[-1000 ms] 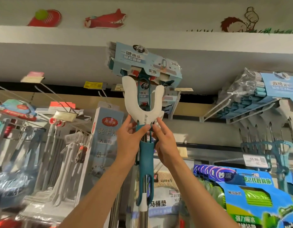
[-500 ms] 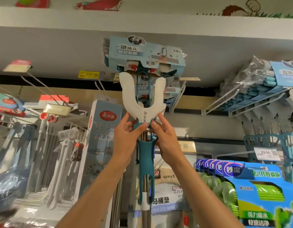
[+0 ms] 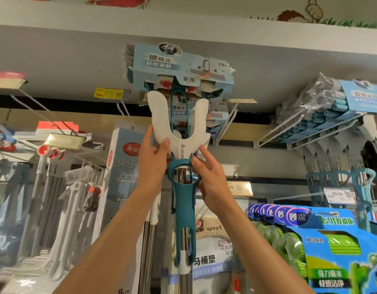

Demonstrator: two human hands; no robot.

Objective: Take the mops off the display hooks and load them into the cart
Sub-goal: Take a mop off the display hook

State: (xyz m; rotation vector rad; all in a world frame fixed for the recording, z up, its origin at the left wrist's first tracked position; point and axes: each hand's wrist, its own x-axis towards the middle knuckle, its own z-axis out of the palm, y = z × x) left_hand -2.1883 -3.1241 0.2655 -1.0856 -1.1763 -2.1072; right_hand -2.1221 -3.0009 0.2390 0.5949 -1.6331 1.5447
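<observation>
Both forearms reached up from the bottom of the view toward a hanging mop (image 3: 183, 200). Left hand (image 3: 152, 164) gripped the left lower edge of the mop's white U-shaped yoke (image 3: 179, 132), thumb pressed on its front face, the other digits wrapped behind. Right hand (image 3: 213, 181) sat just below and right of the yoke's stem, its grip clamped on the rim of the teal handle loop (image 3: 180, 166), thumb laid along the loop's upper right curve. The two hands were close together, with the mop shaft between them.

The mop hung upright: teal wringer handle (image 3: 184, 228) running down over a steel shaft (image 3: 185, 281), yoke arms pointing up into a pale blue cardboard sleeve (image 3: 179, 64) around the sponge head. The head was up under the grey overhang, at the front of a row of like mops on the same hook; whether it was on or off the hook could not be made out. No cart in view.

Just left of the mop, a tall pale box (image 3: 126, 166) with a red oval logo hung by its top. Farther left, blurred grey and white mops (image 3: 62, 209) on wire hooks. To the right, low, bright blue and green packaged sponge mop heads (image 3: 323, 247). Higher right, a second row of mops with teal rollers (image 3: 323, 119) on white brackets. A white price tag (image 3: 338, 195) reading 59.90 hung below them, and a yellow price label (image 3: 109, 93) sat at the upper left of the mop head.
</observation>
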